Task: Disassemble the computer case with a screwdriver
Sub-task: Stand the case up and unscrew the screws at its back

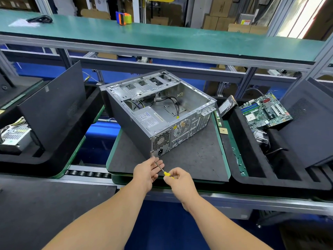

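Note:
An open grey computer case (126, 121) lies on its side on a dark mat (194, 159), its inside facing up, with a power supply (149, 118) and loose cables inside. My right hand (180, 179) grips the yellow handle of a small screwdriver (163, 170). The thin metal shaft points up-left toward the case's near bottom corner. My left hand (146, 171) lies under the shaft with its fingers loosely extended, the shaft resting across them, just below the corner by the power socket.
A black side panel (54, 105) leans in a foam tray on the left, beside a removed power supply (14, 136). On the right, a motherboard (264, 110), a drive (228, 107) and another panel (310, 123) sit in a foam tray. A green shelf (162, 38) runs behind.

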